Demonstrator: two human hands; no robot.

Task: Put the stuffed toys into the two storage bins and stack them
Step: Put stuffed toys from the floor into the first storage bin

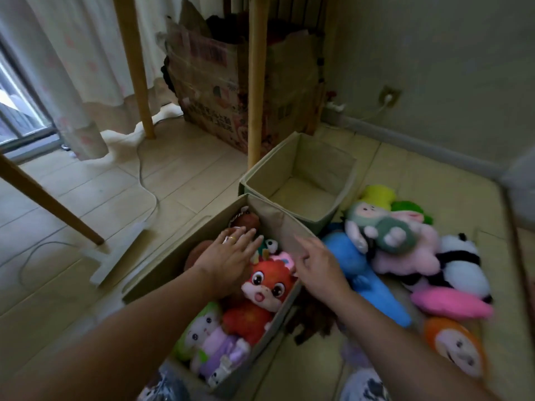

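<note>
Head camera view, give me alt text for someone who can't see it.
Two bare hands, left hand and right hand, reach over a near bin packed with stuffed toys, the left resting flat on them. An empty bin sits just behind, and more toys lie on the floor mat to the right.

Both forearms bare, no sleeves in frame. Left hand [228, 257] wears a ring [231, 239]: gold-toned band, pale or white part on top, detail too blurred to resolve. Right hand [320, 269] shows no ring or watch; no wristwear on either arm. Knees at 6 o'clock in patterned trousers [366, 384], dark blue-grey and white print, motif unreadable from blur. Same print on both legs.
</note>
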